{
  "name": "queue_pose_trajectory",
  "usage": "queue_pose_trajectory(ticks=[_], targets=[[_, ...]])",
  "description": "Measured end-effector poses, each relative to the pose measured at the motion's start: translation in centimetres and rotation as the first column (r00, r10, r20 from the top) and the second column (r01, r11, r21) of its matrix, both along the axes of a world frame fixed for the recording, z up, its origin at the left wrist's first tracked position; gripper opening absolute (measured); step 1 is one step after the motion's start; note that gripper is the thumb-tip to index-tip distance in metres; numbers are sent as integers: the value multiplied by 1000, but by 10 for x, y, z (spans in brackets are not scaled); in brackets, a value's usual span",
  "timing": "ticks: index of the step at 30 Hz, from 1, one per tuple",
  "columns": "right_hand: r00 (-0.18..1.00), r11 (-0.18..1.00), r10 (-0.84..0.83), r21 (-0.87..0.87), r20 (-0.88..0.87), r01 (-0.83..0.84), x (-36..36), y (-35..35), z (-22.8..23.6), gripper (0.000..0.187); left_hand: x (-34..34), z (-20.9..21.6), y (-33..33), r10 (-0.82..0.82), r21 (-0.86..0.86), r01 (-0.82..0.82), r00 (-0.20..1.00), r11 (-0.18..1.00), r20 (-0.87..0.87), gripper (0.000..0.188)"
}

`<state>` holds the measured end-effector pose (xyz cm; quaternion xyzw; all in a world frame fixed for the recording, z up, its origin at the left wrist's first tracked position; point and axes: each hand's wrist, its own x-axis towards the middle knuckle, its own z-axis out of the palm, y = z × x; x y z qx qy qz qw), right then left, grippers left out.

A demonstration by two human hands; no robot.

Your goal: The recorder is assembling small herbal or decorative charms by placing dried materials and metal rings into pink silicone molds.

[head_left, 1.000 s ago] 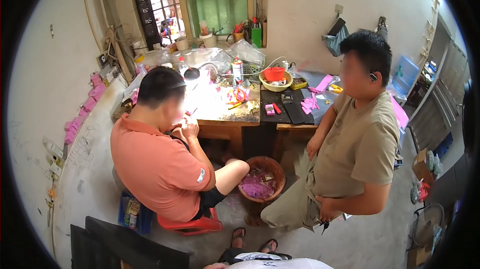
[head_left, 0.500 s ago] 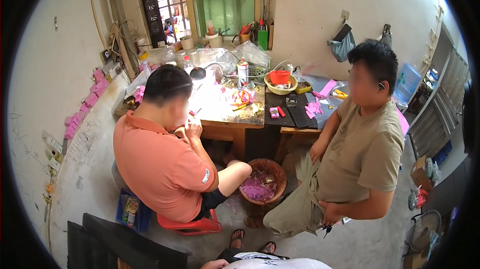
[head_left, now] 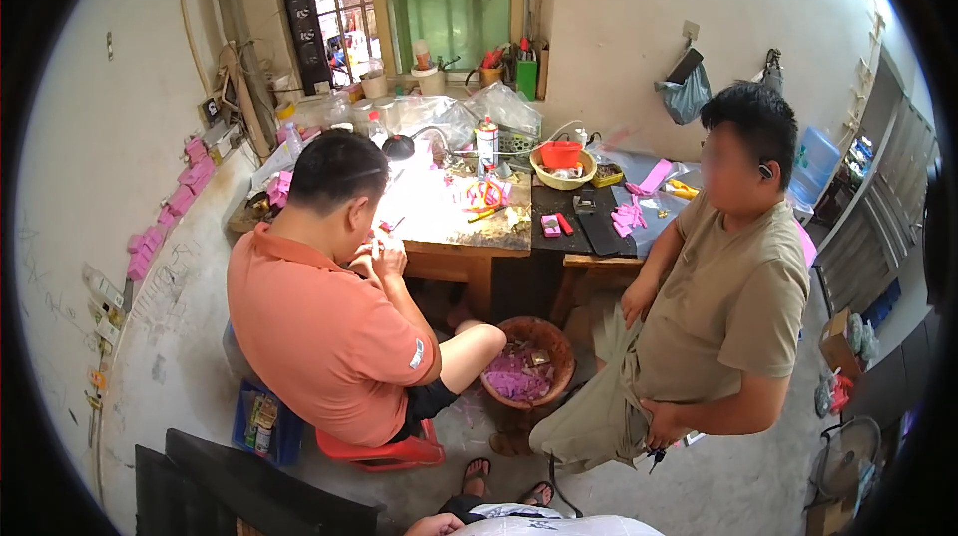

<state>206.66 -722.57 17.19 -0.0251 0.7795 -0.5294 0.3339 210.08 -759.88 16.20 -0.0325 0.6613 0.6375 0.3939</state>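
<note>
At the lower edge, part of my left hand rests against my white top, near my dark shorts. Its fingers are cut off by the frame, so its grip does not show. My right hand is out of sight. Beyond my sandalled feet, a person in an orange shirt sits on a red stool, both hands raised to a small thing I cannot make out. Standing on the right, another person in an olive shirt holds dark keys low at the side.
A lit wooden workbench stands under the window, with tools, a spray can and a yellow basket. On the floor are a brown basin of pink scraps and a blue crate. A black chair back is near me at left.
My view has shifted very slightly. A thin dark cord now shows near my right foot. The seated person's head has turned a little to the bench; my left hand stays low.
</note>
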Motion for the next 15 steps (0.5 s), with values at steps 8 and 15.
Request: queue_pose_trajectory(ticks=[8, 15], targets=[[1000, 1000, -26, -16, 17, 26, 1, -4, 2, 26, -1, 0, 4, -3, -29, 1, 998, 1000, -59, 10], [997, 997, -61, -50, 37, 63, 6, -10, 0, 26, 3, -3, 1, 43, -18, -44, 998, 999, -49, 11]])
